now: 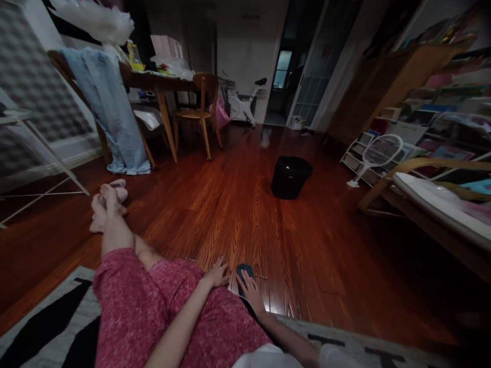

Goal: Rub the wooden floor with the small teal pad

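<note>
Black bin (291,178), 1: my landmark, upright on glossy wood floor (230,214). Dark item (244,268), 1, perhaps cloth in this dim view: near side of the bin, beneath the right hand (251,290), fingers extended, not clenched. Left hand (218,274): fingers loosely spread, by the pink garment (218,327), left of the bin. Risk, I judge: uneven pressing could make the item skid. Brands, labels, writing: none I can read

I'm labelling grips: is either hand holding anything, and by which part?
The right hand lies over a dark object; whether it grips it cannot be told. The left hand holds nothing visible.
</note>
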